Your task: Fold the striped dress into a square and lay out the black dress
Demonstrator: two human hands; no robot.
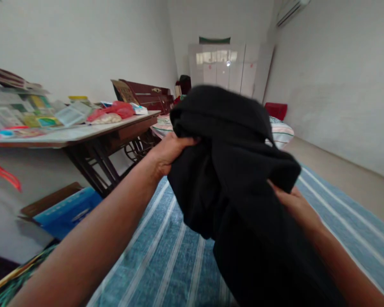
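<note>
A bunched black garment (240,170) hangs in the air before me; its exact kind is hidden by the folds. My left hand (173,151) grips its left side, thumb over the cloth and the other fingers out of sight behind it. On the right, my right hand (296,207) is closed on a fold lower down. The garment's lower part drops toward the bottom edge of the view. Beneath it lies a blue cloth with white stripes (156,251).
To the left stands a table (131,123) with a red plastic bag (118,111) and boxes on it. A blue box (70,213) sits below. Farther back are a bed (283,132), a red object (275,111) and a white wardrobe (222,70).
</note>
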